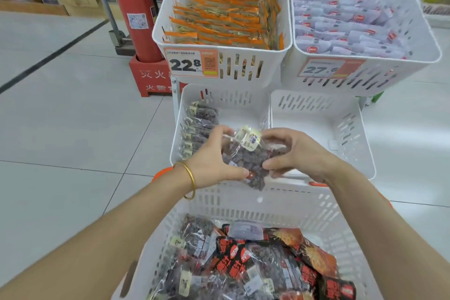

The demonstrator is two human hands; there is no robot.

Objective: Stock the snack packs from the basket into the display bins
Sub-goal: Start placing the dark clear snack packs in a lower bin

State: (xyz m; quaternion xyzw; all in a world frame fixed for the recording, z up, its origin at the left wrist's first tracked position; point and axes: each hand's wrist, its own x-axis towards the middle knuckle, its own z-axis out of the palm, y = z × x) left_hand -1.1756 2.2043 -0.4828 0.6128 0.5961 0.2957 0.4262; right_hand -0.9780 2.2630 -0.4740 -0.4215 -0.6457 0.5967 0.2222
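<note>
Right now the clear pack of dark dried fruit [248, 157] is at frame centre, label end up, with the left hand [211, 161] and right hand [299, 156] curled round its sides. In the lower-left bin [243, 102] the row of matching packs [197, 126] stands just upper-left, nearer the left hand.

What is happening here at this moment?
A person is stocking display bins. The left hand and the right hand together hold a clear pack of dark snacks over the lower left bin, where a row of similar packs already stands. The basket in front holds more packs.
</note>
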